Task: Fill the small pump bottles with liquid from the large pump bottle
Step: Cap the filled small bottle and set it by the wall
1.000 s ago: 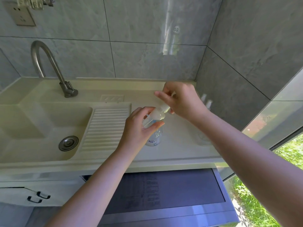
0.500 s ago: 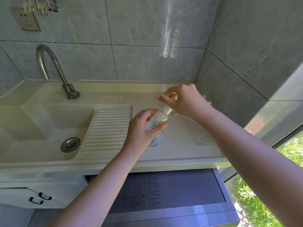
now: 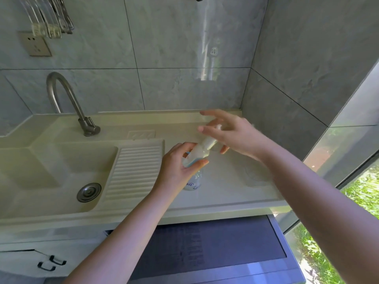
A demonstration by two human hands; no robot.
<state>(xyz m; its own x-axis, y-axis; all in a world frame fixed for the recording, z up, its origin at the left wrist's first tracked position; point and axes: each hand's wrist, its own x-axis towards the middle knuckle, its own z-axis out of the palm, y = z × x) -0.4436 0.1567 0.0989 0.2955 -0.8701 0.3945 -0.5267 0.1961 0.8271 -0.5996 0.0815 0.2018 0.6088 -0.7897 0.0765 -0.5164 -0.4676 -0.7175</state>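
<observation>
The large pump bottle (image 3: 194, 181) is clear with a blue-printed label and stands tilted on the pale counter (image 3: 223, 193). My left hand (image 3: 180, 167) grips its shoulder just below the white pump collar (image 3: 206, 146). My right hand (image 3: 231, 134) hovers over the pump head with fingers spread and straight, thumb under the collar, touching it loosely. A faint clear container outline (image 3: 256, 175) shows on the counter under my right forearm; the small pump bottles are otherwise hidden behind that arm.
A sink basin (image 3: 41, 167) with a metal drain (image 3: 88, 192) and ribbed washboard (image 3: 133, 171) lies to the left, with a curved tap (image 3: 65, 99) behind. Tiled walls close the back and right. A dark appliance top (image 3: 205, 247) sits below the counter edge.
My right hand has let go its pinch on the pump head and spread its fingers. My left hand keeps its grip on the bottle. The camera has tilted slightly.
</observation>
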